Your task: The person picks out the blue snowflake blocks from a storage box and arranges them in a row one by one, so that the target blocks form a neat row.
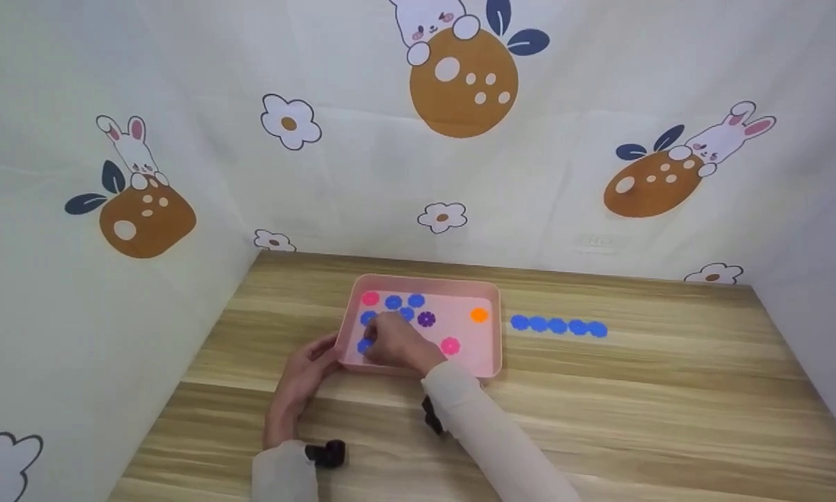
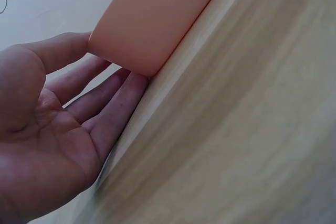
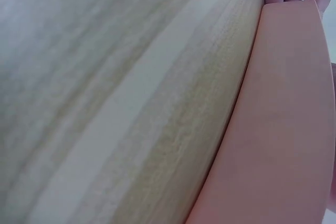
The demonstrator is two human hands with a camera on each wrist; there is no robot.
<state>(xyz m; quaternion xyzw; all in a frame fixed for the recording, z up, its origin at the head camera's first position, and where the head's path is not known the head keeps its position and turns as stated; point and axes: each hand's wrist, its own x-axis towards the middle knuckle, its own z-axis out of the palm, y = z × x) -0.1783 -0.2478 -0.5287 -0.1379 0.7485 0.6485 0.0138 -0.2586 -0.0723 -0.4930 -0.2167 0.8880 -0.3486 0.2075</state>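
Observation:
A pink tray [image 1: 493,348] on the wooden table holds several notched plastic discs, mostly blue, with pink ones, a purple disc [image 1: 427,319] and an orange disc [image 1: 479,315]. My right hand [image 1: 398,341] reaches over the tray's near wall, fingers bent down at its left side. Beside those fingers shows a blue disc [image 1: 364,346], partly covered; I cannot tell whether they grip it. Against the tray's near left corner rests my left hand [image 2: 58,124], its fingers fairly straight along the outside and the thumb at the rim. The right wrist view shows mainly the tray's outer wall [image 3: 283,103].
To the right of the tray, several blue discs [image 1: 558,326] lie in a row on the wooden table [image 1: 634,404]. A cloth [image 1: 362,167] printed with rabbits and flowers hangs behind the table and along its sides.

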